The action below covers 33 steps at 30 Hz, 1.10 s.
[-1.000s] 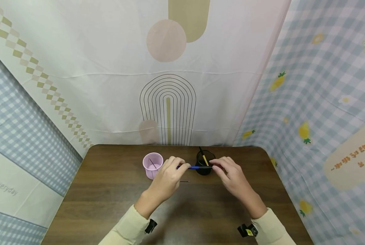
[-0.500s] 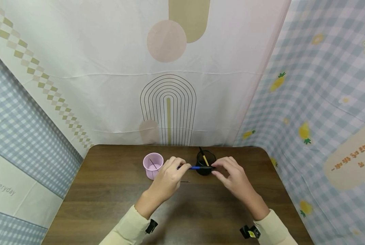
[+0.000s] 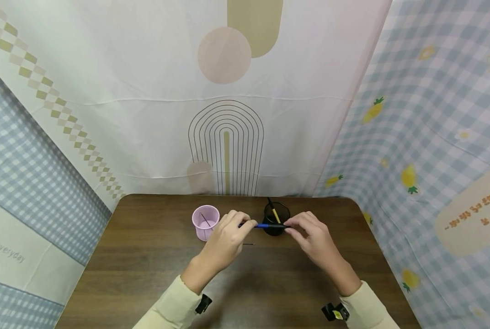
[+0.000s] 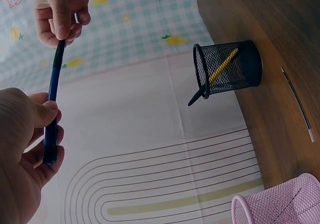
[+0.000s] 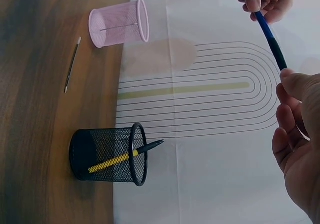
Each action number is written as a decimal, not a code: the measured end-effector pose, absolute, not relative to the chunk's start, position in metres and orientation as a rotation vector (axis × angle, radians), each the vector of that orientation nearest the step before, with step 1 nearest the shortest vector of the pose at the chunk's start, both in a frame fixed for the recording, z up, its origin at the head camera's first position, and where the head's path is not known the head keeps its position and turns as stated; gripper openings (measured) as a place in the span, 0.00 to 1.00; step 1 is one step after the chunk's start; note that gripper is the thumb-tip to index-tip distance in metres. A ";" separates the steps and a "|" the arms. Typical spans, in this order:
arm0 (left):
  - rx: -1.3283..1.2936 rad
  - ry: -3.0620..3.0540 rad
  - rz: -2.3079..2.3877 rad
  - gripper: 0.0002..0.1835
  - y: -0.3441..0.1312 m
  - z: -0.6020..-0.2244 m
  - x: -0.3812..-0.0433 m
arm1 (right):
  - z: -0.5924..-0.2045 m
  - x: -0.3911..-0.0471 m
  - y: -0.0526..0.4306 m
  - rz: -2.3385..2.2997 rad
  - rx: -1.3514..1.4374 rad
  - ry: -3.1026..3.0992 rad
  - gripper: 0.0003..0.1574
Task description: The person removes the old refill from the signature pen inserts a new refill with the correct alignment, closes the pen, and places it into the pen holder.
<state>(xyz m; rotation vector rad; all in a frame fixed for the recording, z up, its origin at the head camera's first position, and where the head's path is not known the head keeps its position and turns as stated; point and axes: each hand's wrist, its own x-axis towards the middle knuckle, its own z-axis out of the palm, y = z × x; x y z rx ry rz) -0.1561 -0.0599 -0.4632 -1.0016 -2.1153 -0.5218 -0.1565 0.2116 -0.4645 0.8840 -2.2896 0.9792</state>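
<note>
A blue pen with a black grip section (image 3: 262, 225) is held level above the table between both hands. My left hand (image 3: 225, 238) grips its blue barrel, thumb against curled fingers; the barrel's rear end shows below those fingers in the left wrist view. At the black tip, my right hand (image 3: 316, 238) pinches the pen between thumb and forefinger, covering the point. On the table beneath lies a thin pen refill (image 5: 73, 66) with a pale end. Behind the hands stands a black mesh pen cup (image 5: 81, 154), holding a yellow pen with a black end (image 5: 120, 159).
A pink mesh cup (image 5: 98, 23) stands left of the black one, partly behind my left hand in the head view. A thin dark stick (image 5: 120, 26), like a refill, leans inside it. The brown wooden table (image 3: 146, 265) meets a patterned cloth (image 3: 158, 137) at its back edge.
My right hand has shifted slightly right along the pen's tip, and its thumb and forefinger have parted a little and come together again. The left hand and pen stay almost still.
</note>
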 end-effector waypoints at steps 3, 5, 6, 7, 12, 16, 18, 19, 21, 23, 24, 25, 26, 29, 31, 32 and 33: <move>-1.002 -2.116 -0.520 0.13 -0.060 -0.462 -0.155 | -0.465 -0.157 0.212 0.970 0.892 -2.282 0.15; -1.003 -2.113 -0.520 0.13 -0.060 -0.462 -0.155 | -0.465 -0.157 0.212 0.962 0.893 -2.279 0.14; -1.003 -2.111 -0.520 0.13 -0.060 -0.461 -0.155 | -0.464 -0.157 0.211 0.959 0.890 -2.283 0.13; -1.004 -2.109 -0.520 0.13 -0.060 -0.461 -0.155 | -0.464 -0.157 0.211 0.959 0.889 -2.285 0.13; -1.007 -2.083 -0.514 0.13 -0.059 -0.462 -0.156 | -0.463 -0.157 0.210 0.967 0.881 -2.301 0.12; -1.009 -2.064 -0.504 0.13 -0.059 -0.462 -0.157 | -0.463 -0.157 0.210 0.976 0.871 -2.315 0.11; -1.010 -2.058 -0.500 0.13 -0.059 -0.462 -0.157 | -0.464 -0.157 0.210 0.972 0.863 -2.328 0.08; -1.011 -2.055 -0.499 0.14 -0.059 -0.462 -0.156 | -0.465 -0.157 0.210 0.969 0.861 -2.332 0.07; -1.013 -2.050 -0.498 0.14 -0.059 -0.462 -0.156 | -0.466 -0.158 0.210 0.961 0.861 -2.335 0.03; -1.013 -2.046 -0.497 0.14 -0.058 -0.462 -0.156 | -0.468 -0.158 0.210 0.955 0.863 -2.339 0.03; -1.014 -2.046 -0.498 0.14 -0.058 -0.462 -0.156 | -0.468 -0.159 0.211 0.950 0.864 -2.341 0.03; -1.014 -2.046 -0.496 0.14 -0.058 -0.462 -0.156 | -0.469 -0.159 0.211 0.947 0.863 -2.344 0.02; -1.014 -2.046 -0.496 0.14 -0.058 -0.462 -0.156 | -0.469 -0.159 0.211 0.942 0.863 -2.347 0.01; -1.013 -2.047 -0.492 0.14 -0.057 -0.462 -0.156 | -0.470 -0.158 0.210 0.923 0.861 -2.359 0.05; -1.013 -2.047 -0.489 0.14 -0.057 -0.462 -0.156 | -0.470 -0.158 0.210 0.914 0.863 -2.360 0.06; -1.013 -2.047 -0.488 0.14 -0.057 -0.462 -0.156 | -0.470 -0.158 0.210 0.912 0.865 -2.359 0.07; -1.012 -2.047 -0.486 0.14 -0.057 -0.462 -0.156 | -0.470 -0.158 0.210 0.913 0.865 -2.358 0.06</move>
